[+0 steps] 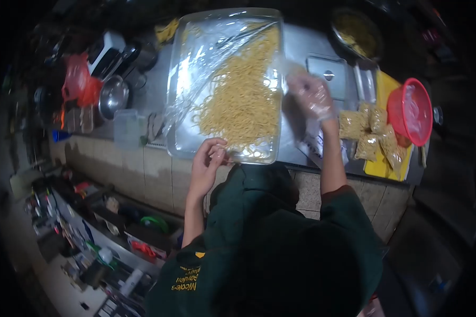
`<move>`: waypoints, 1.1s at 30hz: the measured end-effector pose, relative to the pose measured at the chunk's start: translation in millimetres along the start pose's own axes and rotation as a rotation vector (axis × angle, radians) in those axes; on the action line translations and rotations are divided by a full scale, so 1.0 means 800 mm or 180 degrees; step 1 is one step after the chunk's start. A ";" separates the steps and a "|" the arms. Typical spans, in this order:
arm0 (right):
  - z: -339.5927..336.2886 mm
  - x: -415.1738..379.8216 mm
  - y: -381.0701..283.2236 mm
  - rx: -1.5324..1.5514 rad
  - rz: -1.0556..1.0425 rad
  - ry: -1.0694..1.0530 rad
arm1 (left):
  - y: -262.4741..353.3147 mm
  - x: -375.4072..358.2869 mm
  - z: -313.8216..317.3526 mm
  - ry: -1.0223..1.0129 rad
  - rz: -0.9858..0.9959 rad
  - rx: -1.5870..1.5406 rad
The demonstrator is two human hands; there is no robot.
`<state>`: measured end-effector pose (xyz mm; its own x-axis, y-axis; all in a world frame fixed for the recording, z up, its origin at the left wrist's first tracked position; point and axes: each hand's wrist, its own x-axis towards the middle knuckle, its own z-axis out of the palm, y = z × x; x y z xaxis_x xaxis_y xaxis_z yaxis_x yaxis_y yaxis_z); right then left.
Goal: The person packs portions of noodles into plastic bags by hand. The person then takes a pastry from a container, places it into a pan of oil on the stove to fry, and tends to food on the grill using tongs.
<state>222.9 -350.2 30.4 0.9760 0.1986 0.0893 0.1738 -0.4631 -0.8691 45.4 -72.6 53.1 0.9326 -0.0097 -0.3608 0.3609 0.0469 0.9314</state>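
Observation:
A large clear tray (170, 127) holds a spread of yellow noodles (238, 98). Clear plastic film (201, 58) lies over its upper left part. At the tray's near edge is my left hand (211, 154), bare, with curled fingers closed by the rim and some shiny plastic; exactly what they grip is unclear. My right hand (311, 95), in a clear plastic glove, is just right of the tray, apart from the noodles. Motion blurs its fingers, so their shape and any small thing in them cannot be made out.
Bagged noodles (353, 124) lie around a yellow sheet (373, 168), beside a pink basket (410, 112). A metal lid (327, 76) and a dark-rimmed bowl (357, 34) stand behind. At left are a steel bowl (113, 97), a clear container (128, 129) and a red bag (79, 79).

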 end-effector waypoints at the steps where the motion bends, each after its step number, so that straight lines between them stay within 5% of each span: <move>1: 0.029 -0.011 -0.022 0.0298 -0.0184 -0.0308 | 0.003 -0.001 0.001 0.0065 0.0083 0.0071; 4: 0.099 -0.049 -0.098 0.0699 -0.0255 -0.0979 | -0.003 -0.001 -0.015 0.0264 -0.0132 -0.0155; 7: 0.207 -0.111 -0.053 0.0743 -0.1435 -0.0138 | -0.024 0.014 -0.039 0.0810 -0.0904 -0.0546; 9: 0.232 -0.124 -0.053 0.0511 -0.1830 -0.0149 | -0.077 0.020 -0.067 0.1238 -0.0671 -0.0454; 11: 0.244 -0.128 -0.059 0.0369 -0.1729 -0.0893 | -0.101 0.014 -0.079 0.1685 -0.0574 -0.0659; 14: 0.186 -0.080 -0.095 0.0901 -0.0648 -0.2635 | -0.106 -0.002 -0.090 0.1728 -0.0539 -0.0362; 17: 0.177 -0.069 -0.061 0.0571 0.0303 -0.0846 | -0.106 -0.005 -0.099 0.1635 -0.0442 -0.0392; 19: 0.182 -0.057 0.004 -0.1836 -0.0895 0.0685 | -0.109 -0.005 -0.104 0.1508 -0.0466 -0.0308; 22: 0.175 -0.032 0.021 -0.2095 0.0310 -0.0923 | -0.099 0.001 -0.097 0.1359 -0.0485 -0.0307; 25: 0.150 -0.023 -0.021 -0.1373 0.0406 -0.0785 | -0.089 0.005 -0.101 0.1259 -0.0466 -0.0286; 28: 0.119 -0.012 -0.057 -0.0775 -0.0248 -0.0426 | -0.092 0.004 -0.102 0.1139 -0.0445 -0.0203; 33: 0.077 -0.003 -0.140 -0.0972 -0.1084 -0.0086 | -0.093 0.003 -0.115 0.1146 -0.0145 0.0556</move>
<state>193.0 -246.0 97.4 0.8535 0.4043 0.3287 0.5187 -0.6001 -0.6089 20.2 16.2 -21.9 0.8644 0.3441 -0.3666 0.4267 -0.1162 0.8969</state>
